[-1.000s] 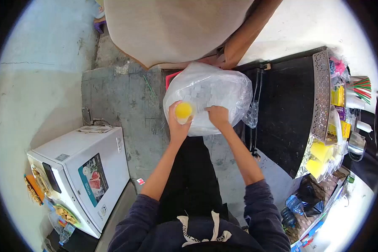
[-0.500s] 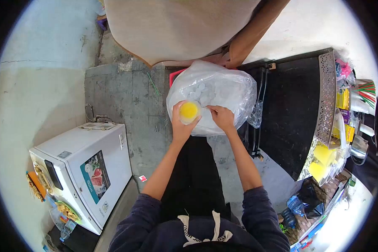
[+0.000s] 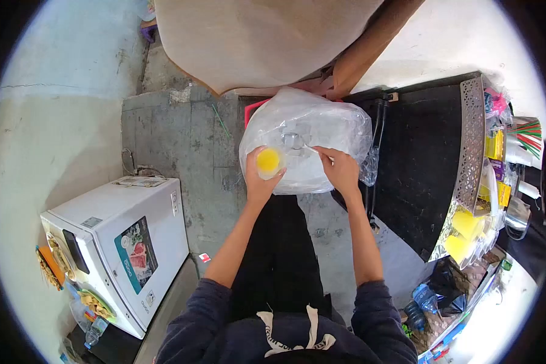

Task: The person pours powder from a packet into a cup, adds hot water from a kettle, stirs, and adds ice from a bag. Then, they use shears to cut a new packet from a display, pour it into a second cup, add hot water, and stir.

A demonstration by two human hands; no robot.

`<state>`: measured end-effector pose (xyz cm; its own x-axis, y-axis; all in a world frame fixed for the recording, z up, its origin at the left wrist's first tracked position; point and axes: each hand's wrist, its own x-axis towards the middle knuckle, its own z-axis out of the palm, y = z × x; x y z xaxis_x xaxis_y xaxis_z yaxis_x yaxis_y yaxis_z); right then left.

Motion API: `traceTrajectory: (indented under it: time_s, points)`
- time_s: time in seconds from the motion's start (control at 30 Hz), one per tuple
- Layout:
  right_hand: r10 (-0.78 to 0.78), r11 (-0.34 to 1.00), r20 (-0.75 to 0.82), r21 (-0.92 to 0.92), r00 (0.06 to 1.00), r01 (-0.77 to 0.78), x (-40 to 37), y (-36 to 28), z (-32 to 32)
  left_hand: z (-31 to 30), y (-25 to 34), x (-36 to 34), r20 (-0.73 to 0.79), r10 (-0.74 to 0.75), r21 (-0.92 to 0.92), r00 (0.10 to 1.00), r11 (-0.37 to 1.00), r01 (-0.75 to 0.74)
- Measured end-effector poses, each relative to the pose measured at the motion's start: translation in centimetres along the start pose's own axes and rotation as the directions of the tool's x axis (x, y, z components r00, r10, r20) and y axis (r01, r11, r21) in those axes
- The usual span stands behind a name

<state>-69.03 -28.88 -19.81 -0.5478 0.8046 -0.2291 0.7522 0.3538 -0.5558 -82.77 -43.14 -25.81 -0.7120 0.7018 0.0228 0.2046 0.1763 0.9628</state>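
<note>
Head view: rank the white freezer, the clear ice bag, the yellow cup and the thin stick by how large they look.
1. white freezer, clearly the largest
2. clear ice bag
3. yellow cup, held in the left hand
4. thin stick, pinched in the right hand

Honestly, nothing here I can properly read. The small white box-shaped freezer has a teal picture sticker with white lettering down one edge, but it's too tiny to make out. The white print on my dark hoodie is just a smudge.
</note>
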Motion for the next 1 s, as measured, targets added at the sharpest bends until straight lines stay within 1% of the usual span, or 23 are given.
traceTrajectory:
  time_s: [0.13, 0.2, 0.23, 0.3, 0.37, 0.43, 0.47, 0.53, 0.57, 0.63, 0.67, 0.73, 0.77, 0.8, 0.83, 0.87, 0.9, 0.93, 0.97, 1.0]
  points:
    - [-0.004, 1.0, -0.02, 0.012, 1.0, 0.004, -1.2, -2.2, -2.5, 0.2, -0.1, 0.0, 0.018, 0.004, 0.001, 1.0, 1.0, -0.004]
    - [-0.078, 0.997, -0.016, -0.026, 0.997, 0.077, -1.9, -3.0, -2.9, 0.4, 0.2, 0.2, 0.021, -0.025, -0.04, 0.999, 0.999, 0.026]
    - [-0.078, 0.997, -0.018, -0.026, 0.997, 0.078, -2.2, -3.2, -2.7, 0.4, 0.4, 0.3, 0.021, -0.023, -0.041, 1.0, 0.999, 0.024]
    - [-0.288, 0.957, -0.105, -0.007, 0.952, 0.289, -2.6, -3.4, -2.0, 0.5, 0.6, 0.6, 0.075, -0.039, -0.013, 0.996, 0.999, 0.04]
    - [-0.298, 0.954, -0.128, -0.025, 0.946, 0.297, -2.9, -3.3, -1.7, 0.7, 0.7, 0.8, 0.065, -0.031, -0.02, 0.997, 0.999, 0.032]
    - [-0.223, 0.972, -0.162, -0.115, 0.961, 0.206, -2.5, -2.6, -1.5, 0.6, 0.6, 0.9, 0.049, -0.022, -0.025, 0.999, 0.999, 0.023]
    - [-0.222, 0.972, -0.163, -0.114, 0.962, 0.205, -2.1, -2.1, -1.6, 0.5, 0.5, 0.9, 0.032, -0.021, -0.033, 0.999, 0.999, 0.022]
    - [-0.089, 0.961, -0.119, -0.273, 0.989, 0.053, -0.6, -0.7, -1.9, 0.3, 0.6, 0.8, 0.019, -0.022, -0.041, 1.0, 0.999, 0.022]
    - [-0.085, 0.961, -0.119, -0.272, 0.989, 0.05, 0.2, 0.6, -1.4, 0.2, 0.8, 0.8, -0.003, -0.012, -0.039, 1.0, 0.999, 0.012]
    - [-0.111, 0.882, -0.021, -0.463, 0.994, 0.089, 2.2, 3.6, 0.7, 0.0, 1.1, 0.8, -0.025, -0.003, -0.038, 1.0, 0.999, 0.002]
    - [-0.108, 0.882, -0.021, -0.464, 0.994, 0.086, 3.0, 4.4, 1.6, -0.1, 1.2, 0.7, -0.017, -0.025, -0.036, 1.0, 0.999, 0.024]
    - [-0.191, 0.823, 0.053, -0.536, 0.98, 0.189, 4.4, 5.7, 3.3, 0.1, 1.1, 0.5, -0.006, -0.045, -0.034, 0.999, 0.998, 0.045]
    - [-0.191, 0.824, 0.052, -0.534, 0.98, 0.189, 4.9, 6.2, 4.3, 0.1, 1.0, 0.5, -0.013, -0.027, -0.031, 1.0, 0.999, 0.027]
    - [-0.224, 0.822, 0.09, -0.517, 0.97, 0.238, 5.2, 6.3, 5.0, 0.2, 1.0, 0.5, -0.019, -0.011, -0.03, 1.0, 0.999, 0.011]
    - [-0.255, 0.818, 0.127, -0.5, 0.958, 0.284, 5.3, 6.5, 5.6, 0.3, 1.1, 0.5, -0.018, -0.012, -0.031, 1.0, 0.999, 0.011]
    - [-0.251, 0.818, 0.13, -0.501, 0.959, 0.282, 4.9, 6.8, 6.2, 0.3, 1.1, 0.4, -0.019, -0.038, -0.072, 0.999, 0.997, 0.037]
    - [-0.291, 0.783, 0.203, -0.511, 0.935, 0.355, 4.3, 6.7, 6.7, 0.3, 1.0, 0.4, -0.02, -0.062, -0.111, 0.998, 0.992, 0.059]
    - [-0.33, 0.743, 0.276, -0.514, 0.903, 0.429, 3.9, 6.5, 7.1, 0.2, 0.9, 0.4, -0.02, -0.062, -0.108, 0.998, 0.992, 0.06]
    - [-0.335, 0.742, 0.277, -0.512, 0.901, 0.433, 3.7, 6.4, 7.3, 0.0, 0.8, 0.6, -0.021, -0.054, -0.107, 0.998, 0.993, 0.051]
    - [-0.302, 0.781, 0.247, -0.491, 0.921, 0.388, 3.6, 6.5, 7.4, 0.0, 0.7, 0.7, -0.023, -0.047, -0.106, 0.999, 0.993, 0.044]
